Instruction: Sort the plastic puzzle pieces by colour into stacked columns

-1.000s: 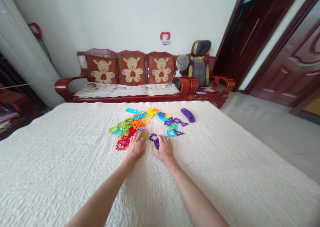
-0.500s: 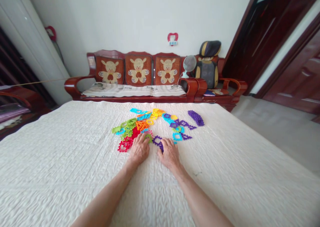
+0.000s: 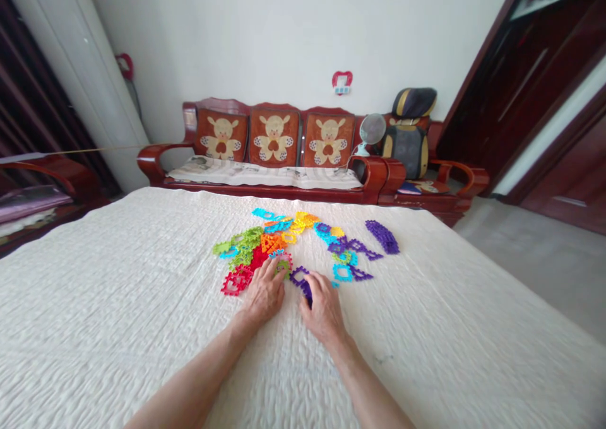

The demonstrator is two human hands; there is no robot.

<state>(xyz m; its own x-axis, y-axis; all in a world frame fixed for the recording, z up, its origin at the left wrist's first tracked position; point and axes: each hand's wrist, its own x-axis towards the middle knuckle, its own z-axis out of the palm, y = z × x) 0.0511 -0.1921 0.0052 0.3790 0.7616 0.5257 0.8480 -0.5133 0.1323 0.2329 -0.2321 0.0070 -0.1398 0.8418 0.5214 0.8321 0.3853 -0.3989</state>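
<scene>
On the cream quilted cover (image 3: 142,277) ahead of me lies a dark-purple, open-centred, toothed piece (image 3: 307,287), apparently plastic. My right hand (image 3: 322,306) partly covers its near end, thumb and fingers narrowly spaced; whether they pinch it, I cannot tell. My left hand (image 3: 264,293) overlaps a light-green toothed piece (image 3: 283,266), fingers slightly spread, grip hidden. Expect low weight, stiffness and slight slip; hold opposite rims, where teeth should give purchase.
</scene>
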